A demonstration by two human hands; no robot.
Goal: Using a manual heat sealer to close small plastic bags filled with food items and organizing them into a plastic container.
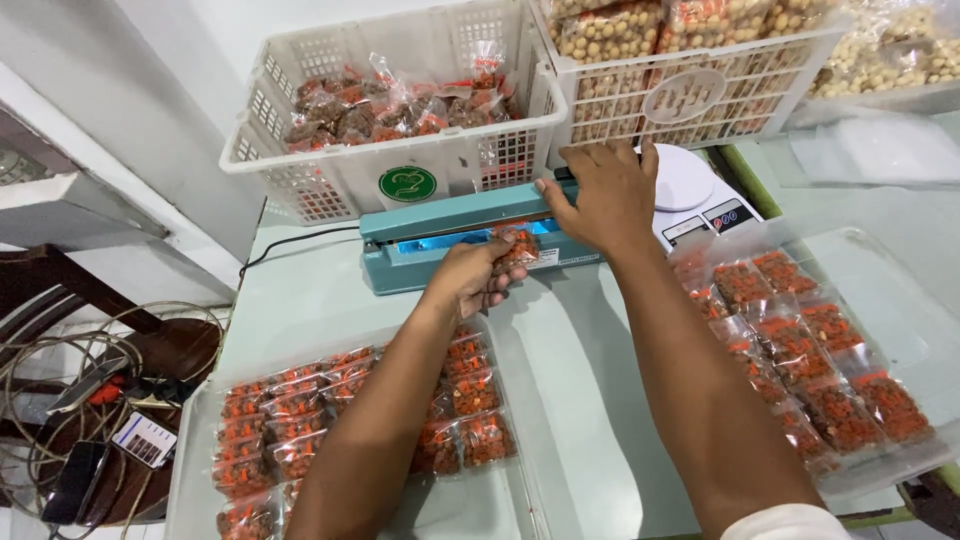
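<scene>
A teal heat sealer (440, 240) lies across the back of the pale table. My left hand (472, 277) holds a small clear packet of red-orange snack (518, 243) with its top edge in the sealer's jaw. On the sealer's lever near its right end rests my right hand (608, 195), pressing the arm down. Rows of the same small packets (300, 420) lie on a clear tray under my left forearm. More packets (820, 370) fill a clear tray to the right.
A white basket (400, 160) with sealed packets stands behind the sealer; a second basket (690, 90) holds bags of pale nuts. A white digital scale (700, 200) sits by my right hand. A chair (120, 350) with cables stands left of the table.
</scene>
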